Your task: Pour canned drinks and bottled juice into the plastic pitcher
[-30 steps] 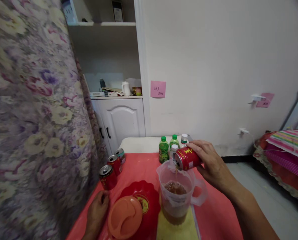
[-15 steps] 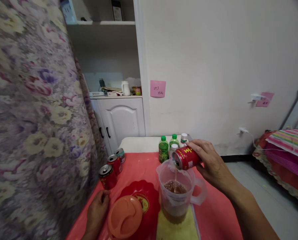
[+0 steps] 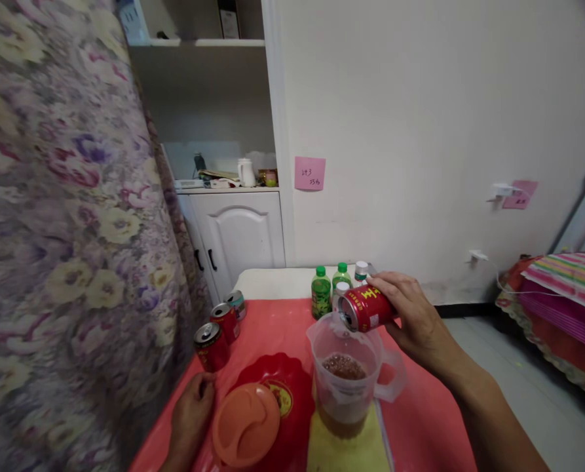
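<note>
My right hand [image 3: 410,314] is wrapped round a red can [image 3: 365,307], tipped to the left with its opening over the mouth of a clear plastic pitcher [image 3: 347,400]. Brown, foamy liquid [image 3: 344,367] lies in the pitcher, which stands on a yellow cloth [image 3: 351,452]. My left hand [image 3: 192,410] rests curled on the table's left edge, just below a dark red can [image 3: 211,347]; whether it holds anything is hidden. An orange lid [image 3: 246,425] sits on a red scalloped tray [image 3: 295,426] between the hands.
Another red can [image 3: 225,321] and a teal-grey can [image 3: 236,304] stand at the table's back left. Behind the pitcher are green-capped bottles [image 3: 321,295] and white-capped bottles [image 3: 361,272]. A floral curtain [image 3: 76,229] hangs on the left; a bed [image 3: 567,308] is at right.
The thin stream from the can into the pitcher is no longer visible. The can in my right hand is tilted slightly less steeply. My left hand has not moved.
</note>
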Action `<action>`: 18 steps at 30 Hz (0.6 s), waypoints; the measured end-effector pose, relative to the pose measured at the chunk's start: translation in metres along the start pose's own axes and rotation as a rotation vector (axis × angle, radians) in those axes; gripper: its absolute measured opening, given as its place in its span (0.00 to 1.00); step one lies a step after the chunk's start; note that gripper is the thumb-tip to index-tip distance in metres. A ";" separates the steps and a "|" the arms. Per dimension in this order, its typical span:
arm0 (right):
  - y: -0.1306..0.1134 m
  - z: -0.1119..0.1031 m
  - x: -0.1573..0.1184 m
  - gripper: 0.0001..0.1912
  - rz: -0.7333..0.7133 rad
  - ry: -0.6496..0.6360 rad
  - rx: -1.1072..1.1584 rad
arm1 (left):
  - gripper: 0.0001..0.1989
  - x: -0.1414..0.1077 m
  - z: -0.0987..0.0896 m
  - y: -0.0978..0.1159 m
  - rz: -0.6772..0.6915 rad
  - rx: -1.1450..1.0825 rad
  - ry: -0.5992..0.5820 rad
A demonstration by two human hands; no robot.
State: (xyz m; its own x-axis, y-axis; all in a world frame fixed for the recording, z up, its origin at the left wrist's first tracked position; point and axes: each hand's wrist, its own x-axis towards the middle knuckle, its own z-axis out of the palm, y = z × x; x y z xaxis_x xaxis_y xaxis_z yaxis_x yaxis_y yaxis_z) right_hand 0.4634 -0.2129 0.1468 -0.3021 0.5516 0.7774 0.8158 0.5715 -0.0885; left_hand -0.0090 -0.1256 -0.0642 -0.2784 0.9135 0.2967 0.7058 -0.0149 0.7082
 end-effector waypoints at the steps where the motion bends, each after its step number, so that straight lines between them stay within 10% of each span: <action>1: 0.000 0.000 0.000 0.35 -0.001 -0.002 -0.003 | 0.13 0.000 0.000 -0.001 0.000 -0.002 0.000; 18: 0.002 -0.001 -0.001 0.32 -0.017 0.024 -0.057 | 0.13 0.000 0.001 -0.004 -0.003 -0.011 0.002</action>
State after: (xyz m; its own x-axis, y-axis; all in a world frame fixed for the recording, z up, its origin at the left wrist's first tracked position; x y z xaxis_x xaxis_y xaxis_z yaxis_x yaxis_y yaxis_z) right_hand 0.4655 -0.2130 0.1469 -0.3051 0.5268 0.7933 0.8374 0.5451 -0.0400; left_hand -0.0109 -0.1249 -0.0677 -0.2823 0.9125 0.2959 0.6976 -0.0164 0.7163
